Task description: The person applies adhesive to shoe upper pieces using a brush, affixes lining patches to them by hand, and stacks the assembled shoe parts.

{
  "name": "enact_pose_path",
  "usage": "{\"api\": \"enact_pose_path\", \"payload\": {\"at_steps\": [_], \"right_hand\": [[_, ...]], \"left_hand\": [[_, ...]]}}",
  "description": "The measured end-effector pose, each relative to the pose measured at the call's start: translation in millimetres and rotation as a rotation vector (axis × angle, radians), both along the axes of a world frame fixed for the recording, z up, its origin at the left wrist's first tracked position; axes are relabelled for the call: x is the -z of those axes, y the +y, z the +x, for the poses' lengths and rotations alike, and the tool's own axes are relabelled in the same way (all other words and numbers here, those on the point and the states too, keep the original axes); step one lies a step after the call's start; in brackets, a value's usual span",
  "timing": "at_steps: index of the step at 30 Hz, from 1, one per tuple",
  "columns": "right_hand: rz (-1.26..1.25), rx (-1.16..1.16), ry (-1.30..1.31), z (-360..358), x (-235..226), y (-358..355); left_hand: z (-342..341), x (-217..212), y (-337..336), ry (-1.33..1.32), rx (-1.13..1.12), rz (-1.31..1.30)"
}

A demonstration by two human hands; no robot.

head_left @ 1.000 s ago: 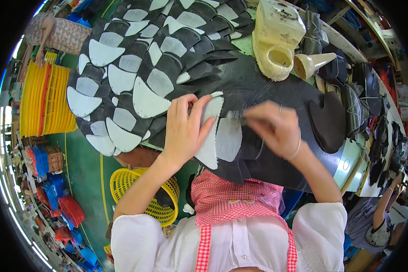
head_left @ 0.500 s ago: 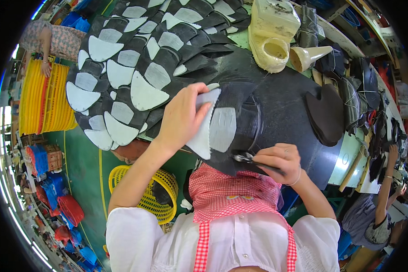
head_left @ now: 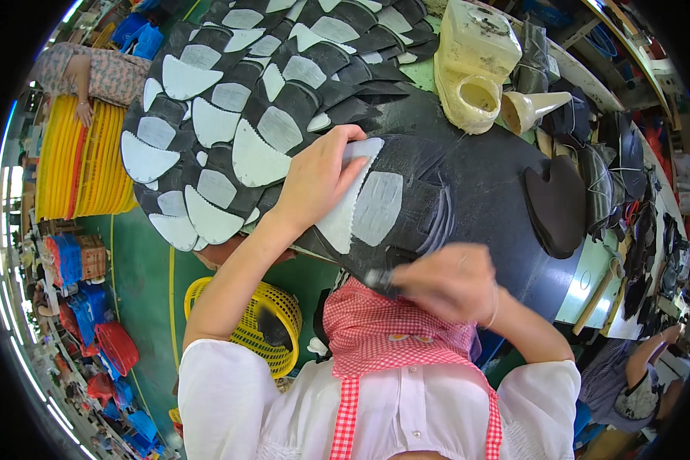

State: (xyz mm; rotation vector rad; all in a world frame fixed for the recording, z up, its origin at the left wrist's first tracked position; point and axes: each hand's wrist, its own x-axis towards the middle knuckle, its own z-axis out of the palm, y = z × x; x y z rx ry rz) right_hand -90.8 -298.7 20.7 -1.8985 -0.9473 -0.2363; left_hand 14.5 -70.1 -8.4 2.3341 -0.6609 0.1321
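Note:
My left hand (head_left: 322, 175) grips the left side of a black shoe-upper piece (head_left: 406, 201), its thumb lying on a white serrated-edged panel (head_left: 353, 207). Beside that panel, the black piece carries a greyish-white patch (head_left: 378, 208). Blurred by motion, my right hand (head_left: 452, 282) is closed on a small dark-handled brush, whose pale tip (head_left: 376, 277) is at the piece's near edge. Several curved black layers show under the piece's right side. Overlapping rows of similar black pieces with white panels (head_left: 262, 157) cover the table's left part.
A yellowed open container (head_left: 479, 54) and a cream funnel-shaped piece (head_left: 533, 107) stand at the back right. Dark flat cutouts (head_left: 556, 207) lie on the right. Below left is a yellow basket (head_left: 245, 337). Co-workers are at both sides; one hand rests on stacked yellow baskets (head_left: 84, 165).
My right hand has swept left and toward me with the brush, now at the piece's near edge. My left hand keeps its hold. The whole view has shifted slightly.

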Motion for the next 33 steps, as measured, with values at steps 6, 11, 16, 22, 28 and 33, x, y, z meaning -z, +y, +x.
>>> {"api": "enact_pose_path", "payload": {"at_steps": [6,11,16,22,28,33], "right_hand": [[-0.103,0.790,0.143,80,11,-4],[0.209,0.736,0.191,88,44,-53],[0.358,0.723,0.411,93,27,-101],[-0.139,0.870,-0.076,132,16,-81],[0.295,0.963,0.308,138,15,-113],[0.422,0.762,0.807,93,10,-65]], "left_hand": [[-1,7,4,-0.033,-0.017,-0.041],[-4,-8,29,0.173,-0.066,-0.316],[35,-24,160,-0.099,-0.569,-0.720],[72,-8,309,-0.455,-0.842,-0.395],[47,-22,179,-0.323,-0.628,-0.151],[-26,-21,51,0.023,-0.145,-0.026]]}}
